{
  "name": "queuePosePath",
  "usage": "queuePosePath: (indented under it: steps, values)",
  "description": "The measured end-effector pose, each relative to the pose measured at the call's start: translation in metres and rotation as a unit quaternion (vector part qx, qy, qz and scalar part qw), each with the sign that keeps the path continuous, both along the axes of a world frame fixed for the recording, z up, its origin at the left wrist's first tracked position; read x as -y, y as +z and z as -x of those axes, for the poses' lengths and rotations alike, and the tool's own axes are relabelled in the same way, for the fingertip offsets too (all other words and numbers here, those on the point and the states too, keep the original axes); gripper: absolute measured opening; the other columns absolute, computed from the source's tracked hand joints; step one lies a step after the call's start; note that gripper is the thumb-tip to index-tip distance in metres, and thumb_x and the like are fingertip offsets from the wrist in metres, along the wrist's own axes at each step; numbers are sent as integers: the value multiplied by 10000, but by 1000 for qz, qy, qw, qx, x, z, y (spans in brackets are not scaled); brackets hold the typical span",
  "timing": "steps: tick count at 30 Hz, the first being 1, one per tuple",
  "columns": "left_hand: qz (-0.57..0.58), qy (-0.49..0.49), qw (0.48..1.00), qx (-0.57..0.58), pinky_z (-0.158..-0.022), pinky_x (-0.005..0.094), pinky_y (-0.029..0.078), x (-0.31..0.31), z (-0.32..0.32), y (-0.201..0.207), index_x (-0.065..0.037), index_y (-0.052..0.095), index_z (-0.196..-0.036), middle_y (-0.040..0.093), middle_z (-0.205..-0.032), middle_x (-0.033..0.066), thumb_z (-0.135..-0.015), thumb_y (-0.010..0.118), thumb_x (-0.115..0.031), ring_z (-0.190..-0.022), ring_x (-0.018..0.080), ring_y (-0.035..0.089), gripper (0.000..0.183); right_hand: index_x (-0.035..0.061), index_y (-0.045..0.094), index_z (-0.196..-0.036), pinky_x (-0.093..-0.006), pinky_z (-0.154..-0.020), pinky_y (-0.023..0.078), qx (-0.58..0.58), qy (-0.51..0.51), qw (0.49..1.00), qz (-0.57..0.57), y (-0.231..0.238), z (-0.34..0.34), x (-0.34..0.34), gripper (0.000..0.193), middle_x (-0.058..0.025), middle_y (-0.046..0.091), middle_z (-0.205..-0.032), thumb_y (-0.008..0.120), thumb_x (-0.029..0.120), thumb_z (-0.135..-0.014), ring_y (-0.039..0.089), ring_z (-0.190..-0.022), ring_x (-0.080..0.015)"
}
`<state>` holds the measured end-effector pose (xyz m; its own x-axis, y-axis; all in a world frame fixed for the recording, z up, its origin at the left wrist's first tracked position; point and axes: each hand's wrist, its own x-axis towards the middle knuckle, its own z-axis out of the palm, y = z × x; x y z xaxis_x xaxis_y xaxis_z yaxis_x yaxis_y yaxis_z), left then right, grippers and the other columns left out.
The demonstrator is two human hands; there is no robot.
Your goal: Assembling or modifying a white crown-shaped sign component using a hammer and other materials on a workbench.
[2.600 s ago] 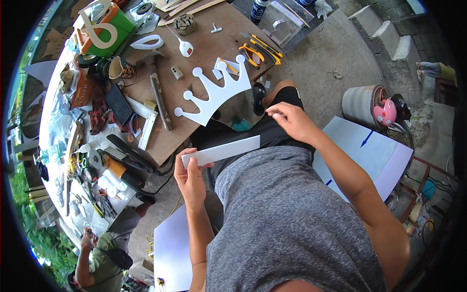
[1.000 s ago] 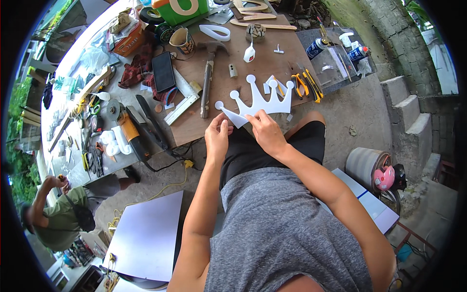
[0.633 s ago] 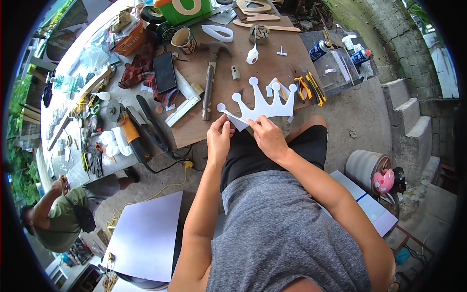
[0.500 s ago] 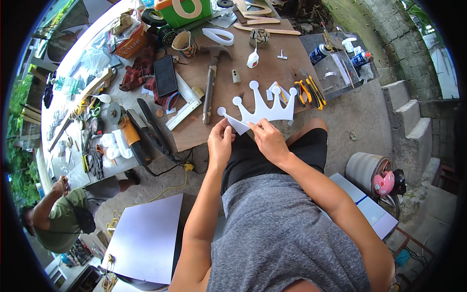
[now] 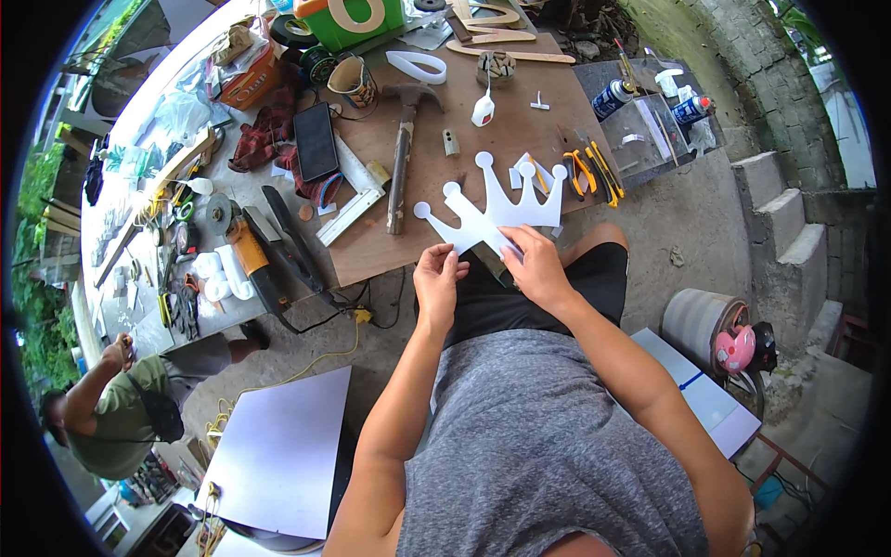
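- The right hand (image 5: 536, 266) has thumb and fingers clamped on the near end of a white strip (image 5: 477, 219).
- The left hand (image 5: 439, 284) sits to its left, thumb and fingertips curled close at the near left corner of a white crown cutout (image 5: 534, 213); whether they grip that corner, I cannot tell.
- From the right hand the strip lies far and left, its long axis slanting across the crown's left part, its far end over the second ball tip from the left. Whether it rests on the crown or is held just above, I cannot tell.
- The crown lies beyond both hands, at the near edge of the brown board (image 5: 367, 251), its near left part jutting out above the black shorts (image 5: 594, 283). Its long axis runs from near left to slightly far right, points facing far; the left hand is nearer its left corner, the right hand nearer its middle.
- Past the crown's right end are orange pliers (image 5: 582, 174).
- Beyond it to the left lies a hammer (image 5: 401, 167), handle toward the person.
- Farther still stand a white bottle (image 5: 483, 111) and a white loop (image 5: 417, 67).
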<state>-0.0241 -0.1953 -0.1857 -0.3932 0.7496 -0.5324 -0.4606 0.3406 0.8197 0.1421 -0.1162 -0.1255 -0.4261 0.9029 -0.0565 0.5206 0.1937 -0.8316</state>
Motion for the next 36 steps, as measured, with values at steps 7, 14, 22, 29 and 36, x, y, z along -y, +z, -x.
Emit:
queuePosePath:
  steps: [7,14,22,29,36]
  values:
    - [4,8,999,-44,-697,256,562,7,8,1,28,622,-1133,686,-978,79,-1015,631,-99,-792,130,687,174,-29,684,-1101,-306,-697,540,-21,-72,990,118,4,8,-15,217,-120,726,-830,691,63,-906,692,-758,-153]
    - [42,-28,989,-136,-724,275,579,26,6,17,-1,595,-1148,655,-1034,90,-1045,594,-165,-819,128,669,194,-38,629,-1011,-236,-614,491,-168,-99,927,320,-24,13,-10,140,-54,685,-794,702,36,-918,633,-724,-94]
    - [-20,-30,999,25,-716,251,567,43,4,29,0,566,-1279,650,-1043,55,-1052,597,-204,-789,89,632,307,-60,590,-1102,-343,-787,627,-268,-93,852,440,-16,40,-7,197,-117,657,-1007,665,31,-944,703,-937,-205]
    - [27,-72,995,-64,-682,211,526,46,43,26,20,655,-1242,692,-951,18,-1011,645,-147,-738,54,597,285,-55,563,-1164,-330,-661,621,-202,-92,886,408,-29,36,-22,236,-163,691,-988,619,94,-990,722,-760,-221]
    - [43,-190,980,34,-675,256,578,53,14,25,70,550,-1341,706,-969,99,-996,641,-71,-777,131,680,383,-59,599,-1084,-328,-623,604,-64,-42,946,315,-33,45,-43,222,-139,711,-812,652,110,-951,728,-742,-200]
